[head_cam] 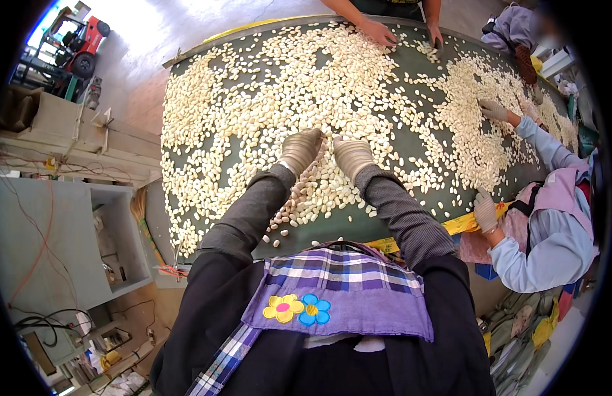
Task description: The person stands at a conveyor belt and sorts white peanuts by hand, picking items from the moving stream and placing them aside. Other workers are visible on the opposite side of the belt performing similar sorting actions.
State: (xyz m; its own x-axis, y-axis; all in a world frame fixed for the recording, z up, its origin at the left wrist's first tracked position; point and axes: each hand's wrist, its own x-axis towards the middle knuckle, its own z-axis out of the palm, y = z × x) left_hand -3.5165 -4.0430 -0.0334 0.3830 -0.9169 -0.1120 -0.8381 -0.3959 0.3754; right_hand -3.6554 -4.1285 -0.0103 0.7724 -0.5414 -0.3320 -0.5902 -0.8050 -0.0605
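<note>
Pale, oval white beans (266, 116) lie spread in loose heaps over a dark green sorting belt (345, 230). My left hand (302, 148), in a striped knit glove, rests among them near the middle with its fingers curled. Close to its right, my right hand (354, 154), gloved alike, reaches into the same heap. Its fingertips point away from me and are partly lost among the beans. Whether either hand pinches a bean cannot be made out. A band of beans fills the gap between my forearms, down to the belt's near side.
Across the belt a co-worker's bare hands (380, 33) touch beans. To the right, another person's gloved hands (493, 110) work, with a third person beyond. Grey metal cabinet (43, 237) and broom (143, 218) stand left; a red forklift (80, 47) is farther back.
</note>
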